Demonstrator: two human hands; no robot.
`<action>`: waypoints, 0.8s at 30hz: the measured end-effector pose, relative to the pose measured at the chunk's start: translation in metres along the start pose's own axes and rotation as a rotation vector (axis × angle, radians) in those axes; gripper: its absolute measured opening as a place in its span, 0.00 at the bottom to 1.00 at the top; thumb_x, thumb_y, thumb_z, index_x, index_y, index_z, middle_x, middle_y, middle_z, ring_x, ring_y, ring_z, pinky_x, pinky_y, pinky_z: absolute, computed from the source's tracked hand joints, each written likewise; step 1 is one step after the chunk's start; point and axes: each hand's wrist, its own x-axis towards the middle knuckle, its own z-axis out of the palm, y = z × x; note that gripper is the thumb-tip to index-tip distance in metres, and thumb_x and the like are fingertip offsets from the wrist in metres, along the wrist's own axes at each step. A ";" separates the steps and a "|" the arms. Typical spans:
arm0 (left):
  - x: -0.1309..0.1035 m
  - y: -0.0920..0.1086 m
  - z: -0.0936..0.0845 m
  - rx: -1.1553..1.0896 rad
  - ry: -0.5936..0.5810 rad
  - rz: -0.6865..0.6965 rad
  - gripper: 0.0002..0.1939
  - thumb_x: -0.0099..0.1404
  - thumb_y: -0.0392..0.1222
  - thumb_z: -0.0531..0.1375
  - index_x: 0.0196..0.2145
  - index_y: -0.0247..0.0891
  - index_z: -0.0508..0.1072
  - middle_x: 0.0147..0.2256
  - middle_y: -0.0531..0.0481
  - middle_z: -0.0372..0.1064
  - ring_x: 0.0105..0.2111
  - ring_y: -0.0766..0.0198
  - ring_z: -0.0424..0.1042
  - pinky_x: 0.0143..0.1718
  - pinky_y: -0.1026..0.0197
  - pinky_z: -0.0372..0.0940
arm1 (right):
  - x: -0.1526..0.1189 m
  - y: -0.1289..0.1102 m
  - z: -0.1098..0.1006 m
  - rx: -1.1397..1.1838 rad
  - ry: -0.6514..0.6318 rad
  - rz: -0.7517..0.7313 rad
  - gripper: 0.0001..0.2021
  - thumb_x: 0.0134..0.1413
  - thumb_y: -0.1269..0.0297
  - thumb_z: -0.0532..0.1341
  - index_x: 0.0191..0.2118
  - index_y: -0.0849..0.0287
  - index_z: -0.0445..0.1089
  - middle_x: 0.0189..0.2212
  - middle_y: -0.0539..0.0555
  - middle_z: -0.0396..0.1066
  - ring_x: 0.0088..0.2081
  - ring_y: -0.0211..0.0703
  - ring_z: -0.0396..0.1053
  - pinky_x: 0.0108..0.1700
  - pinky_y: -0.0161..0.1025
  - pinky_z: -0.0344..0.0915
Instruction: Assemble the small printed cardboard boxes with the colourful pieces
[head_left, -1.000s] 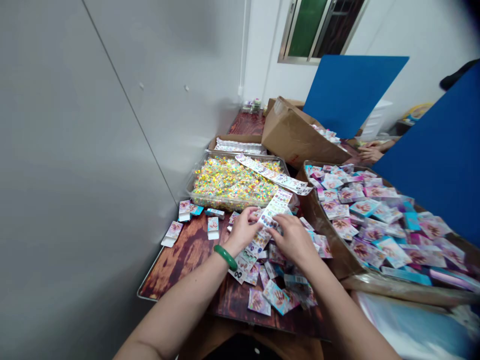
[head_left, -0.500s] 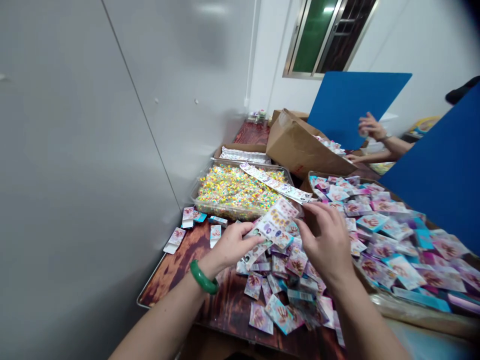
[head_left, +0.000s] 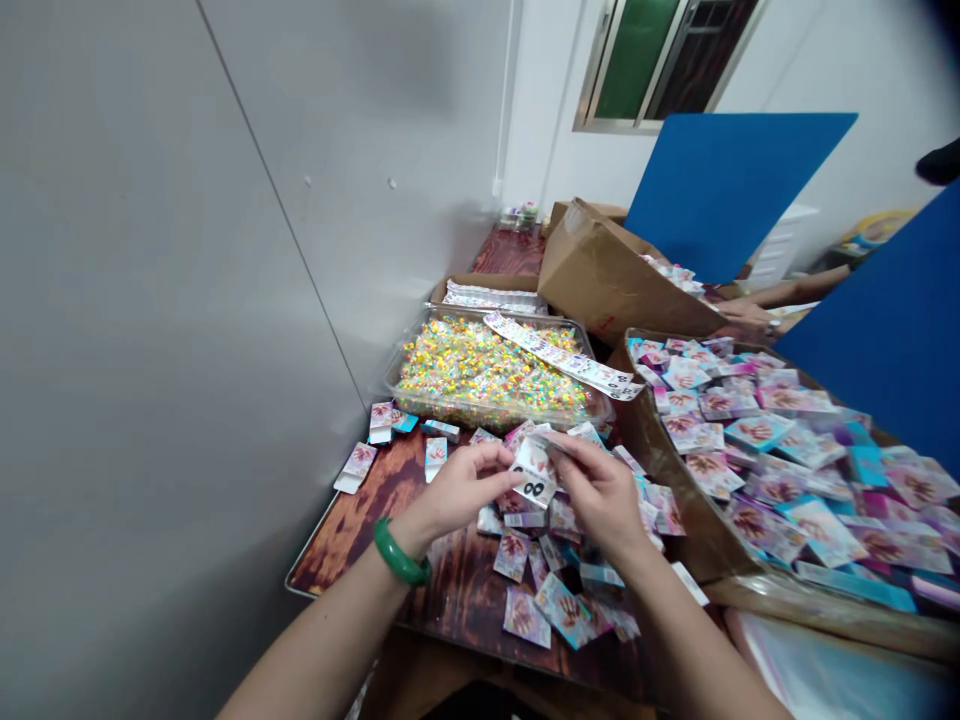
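Between my two hands is a sticker sheet [head_left: 534, 462] with small printed pictures, bent or folded over at its upper end. My left hand [head_left: 471, 490], below a green bangle [head_left: 401, 553], pinches its left edge between thumb and fingers. The fingers of my right hand [head_left: 600, 495] close on its upper right part and hide some of it. Small printed boxes [head_left: 527, 615] lie in a loose pile beneath both hands. Just beyond, a long sticker strip [head_left: 562, 355] rests across a clear tub [head_left: 495, 412] of small bags filled with colourful beads.
An open carton [head_left: 675, 510] full of printed boxes stands at the right. Behind the tub are a low box [head_left: 491, 285] of sticker strips and a tilted carton [head_left: 600, 262]. A co-worker's hand [head_left: 750, 318] is beside it. Grey wall [head_left: 187, 350] borders the left.
The sticker sheet was stretched out flat and is now bent over, lower between my hands. My right hand has moved left and down onto it. The co-worker's raised hand has dropped.
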 end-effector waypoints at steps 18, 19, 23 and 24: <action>0.147 -0.002 -0.111 1.055 0.108 -0.197 0.12 0.44 0.35 0.65 0.10 0.35 0.67 0.11 0.51 0.60 0.22 0.62 0.64 0.30 0.62 0.57 | -0.048 0.021 0.015 -0.046 -0.379 0.224 0.13 0.60 0.56 0.51 0.37 0.55 0.69 0.28 0.50 0.71 0.30 0.42 0.69 0.35 0.35 0.65; 0.152 -0.003 -0.111 1.056 0.069 -0.225 0.13 0.42 0.34 0.65 0.08 0.36 0.66 0.09 0.52 0.57 0.21 0.63 0.62 0.29 0.63 0.57 | -0.048 0.023 0.016 -0.045 -0.358 0.234 0.12 0.60 0.56 0.52 0.38 0.55 0.69 0.29 0.50 0.72 0.31 0.42 0.69 0.35 0.36 0.65; 0.157 -0.002 -0.107 1.027 -0.072 -0.256 0.11 0.42 0.33 0.65 0.09 0.37 0.67 0.09 0.55 0.57 0.18 0.67 0.58 0.26 0.64 0.54 | -0.049 0.033 0.013 -0.008 -0.343 0.294 0.12 0.59 0.55 0.53 0.38 0.55 0.69 0.29 0.50 0.72 0.32 0.43 0.69 0.35 0.36 0.65; 0.157 -0.002 -0.106 1.014 -0.100 -0.248 0.12 0.43 0.35 0.65 0.09 0.37 0.68 0.09 0.55 0.58 0.18 0.67 0.57 0.26 0.64 0.53 | -0.049 0.034 0.012 0.009 -0.344 0.309 0.12 0.59 0.54 0.53 0.37 0.55 0.69 0.29 0.50 0.71 0.32 0.43 0.69 0.35 0.35 0.65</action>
